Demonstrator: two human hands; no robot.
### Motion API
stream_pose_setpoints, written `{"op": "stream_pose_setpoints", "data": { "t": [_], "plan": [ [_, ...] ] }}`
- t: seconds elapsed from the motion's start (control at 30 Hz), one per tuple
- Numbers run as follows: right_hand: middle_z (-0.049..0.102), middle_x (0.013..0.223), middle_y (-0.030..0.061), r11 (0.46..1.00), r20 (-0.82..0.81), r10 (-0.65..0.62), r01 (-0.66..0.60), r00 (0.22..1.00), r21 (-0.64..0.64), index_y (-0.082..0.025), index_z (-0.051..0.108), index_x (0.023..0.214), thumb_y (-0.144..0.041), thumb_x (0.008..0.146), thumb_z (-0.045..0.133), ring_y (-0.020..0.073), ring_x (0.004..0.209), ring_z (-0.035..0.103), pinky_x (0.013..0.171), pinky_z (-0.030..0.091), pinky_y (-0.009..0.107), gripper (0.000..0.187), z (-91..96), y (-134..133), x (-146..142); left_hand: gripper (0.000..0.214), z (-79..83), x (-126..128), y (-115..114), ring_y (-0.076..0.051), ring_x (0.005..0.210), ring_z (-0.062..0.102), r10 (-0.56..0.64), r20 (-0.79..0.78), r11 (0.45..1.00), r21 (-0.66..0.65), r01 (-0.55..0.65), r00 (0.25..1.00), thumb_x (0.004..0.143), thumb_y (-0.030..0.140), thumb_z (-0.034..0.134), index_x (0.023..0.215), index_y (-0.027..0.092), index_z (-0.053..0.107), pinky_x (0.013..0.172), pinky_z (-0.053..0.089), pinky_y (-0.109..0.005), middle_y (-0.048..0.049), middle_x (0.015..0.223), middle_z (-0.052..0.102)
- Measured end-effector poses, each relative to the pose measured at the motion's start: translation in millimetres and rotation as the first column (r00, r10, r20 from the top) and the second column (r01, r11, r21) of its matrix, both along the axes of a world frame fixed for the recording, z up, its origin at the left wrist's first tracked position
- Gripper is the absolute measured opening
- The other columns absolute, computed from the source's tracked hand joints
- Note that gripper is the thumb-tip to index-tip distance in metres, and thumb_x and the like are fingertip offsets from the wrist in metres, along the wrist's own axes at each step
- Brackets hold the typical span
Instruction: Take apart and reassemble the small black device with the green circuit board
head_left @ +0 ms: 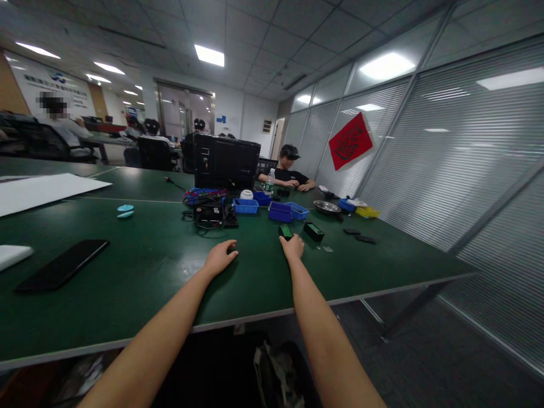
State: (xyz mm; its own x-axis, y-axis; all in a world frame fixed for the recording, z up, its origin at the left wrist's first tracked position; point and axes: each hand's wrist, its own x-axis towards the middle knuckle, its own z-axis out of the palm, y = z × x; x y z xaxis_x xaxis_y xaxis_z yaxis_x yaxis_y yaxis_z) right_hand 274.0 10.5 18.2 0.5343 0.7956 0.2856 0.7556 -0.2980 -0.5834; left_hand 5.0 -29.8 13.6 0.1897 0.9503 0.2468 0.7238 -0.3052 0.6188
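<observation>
My right hand (293,246) grips the near end of a small black case with a green circuit board (286,230) in it, low at the tabletop. Just to its right lies a second black case with a green board (313,231), apart from the hand. My left hand (221,256) rests on the green table (170,272), fingers apart and slightly curled, holding nothing. Two flat black pieces (359,236) lie farther right. Small clear bits (327,249) are on the table near the second case.
Blue bins (280,212) stand beyond my right hand, with a metal bowl (327,207) to their right. Black equipment with cables (208,214) and a monitor (227,161) are ahead. A black slab (63,263) lies at left. Another person (289,170) sits at the far end.
</observation>
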Motion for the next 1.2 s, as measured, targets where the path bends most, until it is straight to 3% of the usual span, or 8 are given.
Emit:
{"op": "stream_pose_setpoints", "data": {
  "t": [0.13, 0.3, 0.43, 0.57, 0.8, 0.9, 1.03, 1.2],
  "plan": [
    [0.05, 0.111, 0.0216, 1.0, 0.005, 0.0, 0.0, 1.0, 0.01, -0.009, 0.044, 0.12, -0.043, 0.071, 0.055, 0.0305, 0.106, 0.045, 0.086, 0.034, 0.039, 0.061, -0.4, -0.8, -1.3, 0.044, 1.3, -0.5, -1.1, -0.018, 0.103, 0.054, -0.009, -0.001, 1.0, -0.009, 0.009, 1.0, 0.075, 0.032, 0.051, 0.117, 0.02, 0.05, 0.088, 0.04, -0.026, -0.0032, 0.11, 0.061],
    [0.049, 0.11, 0.014, 0.998, 0.054, 0.054, -0.055, 0.997, 0.025, -0.023, 0.041, 0.124, -0.031, 0.073, 0.055, 0.0265, 0.102, 0.048, 0.084, 0.035, 0.037, 0.054, -2.8, -0.9, -2.0, 0.043, 2.3, -1.1, -2.0, -0.018, 0.101, 0.055, -0.011, -0.009, 1.0, 0.017, 0.011, 1.0, 0.075, 0.033, 0.051, 0.116, 0.019, 0.051, 0.088, 0.041, -0.026, -0.0037, 0.109, 0.061],
    [0.047, 0.109, 0.014, 0.998, 0.1, 0.055, -0.053, 0.993, -0.025, -0.024, 0.051, 0.114, -0.03, 0.075, 0.053, 0.0265, 0.099, 0.048, 0.08, 0.037, 0.037, 0.04, -1.9, -1.4, -3.7, 0.041, 0.0, -1.3, -0.1, -0.017, 0.101, 0.055, -0.021, -0.015, 0.999, 0.025, 0.021, 1.0, 0.075, 0.033, 0.05, 0.114, 0.019, 0.053, 0.088, 0.041, -0.026, -0.0039, 0.11, 0.061],
    [0.049, 0.106, 0.0123, 0.999, 0.146, 0.03, -0.026, 0.989, -0.03, -0.025, 0.049, 0.116, -0.029, 0.075, 0.053, 0.0255, 0.096, 0.05, 0.076, 0.038, 0.035, 0.041, -0.3, -2.9, -5.4, 0.04, -1.6, -1.9, 1.2, -0.018, 0.101, 0.055, -0.029, -0.024, 0.999, 0.026, 0.03, 0.999, 0.075, 0.034, 0.049, 0.112, 0.019, 0.054, 0.088, 0.041, -0.026, -0.0041, 0.11, 0.061],
    [0.049, 0.112, 0.0154, 0.999, 0.096, 0.039, -0.036, 0.995, -0.037, -0.021, 0.038, 0.126, -0.029, 0.074, 0.052, 0.0279, 0.102, 0.047, 0.081, 0.037, 0.037, 0.055, 2.7, -5.7, -5.8, 0.04, -1.9, -2.4, 1.6, -0.018, 0.101, 0.055, -0.028, -0.031, 0.999, 0.026, 0.029, 0.999, 0.075, 0.035, 0.049, 0.112, 0.019, 0.054, 0.088, 0.041, -0.027, -0.0039, 0.111, 0.061],
    [0.048, 0.115, 0.0187, 0.999, 0.051, 0.014, -0.012, 0.999, -0.038, -0.015, 0.034, 0.128, -0.039, 0.077, 0.048, 0.029, 0.105, 0.046, 0.083, 0.035, 0.038, 0.058, 4.8, -5.6, -7.4, 0.04, -2.6, -2.4, 2.1, -0.018, 0.101, 0.055, -0.024, -0.032, 0.999, 0.025, 0.025, 0.999, 0.076, 0.035, 0.049, 0.112, 0.019, 0.054, 0.088, 0.041, -0.027, -0.0038, 0.111, 0.061],
    [0.053, 0.11, 0.0231, 0.995, 0.054, -0.075, 0.079, 0.996, -0.064, -0.005, 0.046, 0.117, -0.05, 0.082, 0.035, 0.0304, 0.104, 0.047, 0.084, 0.035, 0.039, 0.058, 6.1, -3.7, -8.8, 0.04, -2.8, -2.3, 2.3, -0.018, 0.102, 0.054, -0.029, -0.037, 0.999, 0.031, 0.03, 0.999, 0.076, 0.034, 0.049, 0.112, 0.019, 0.055, 0.088, 0.041, -0.026, -0.0044, 0.112, 0.06],
    [0.055, 0.106, 0.0215, 0.991, 0.089, -0.011, 0.022, 0.996, -0.128, -0.007, 0.055, 0.106, -0.052, 0.081, 0.035, 0.03, 0.101, 0.049, 0.081, 0.036, 0.038, 0.054, 6.3, -2.9, -8.1, 0.039, -2.4, -2.1, 2.3, -0.018, 0.1, 0.056, -0.027, -0.049, 0.999, 0.032, 0.029, 0.998, 0.075, 0.034, 0.049, 0.111, 0.019, 0.056, 0.087, 0.042, -0.026, -0.0038, 0.109, 0.061]
  ]
}}
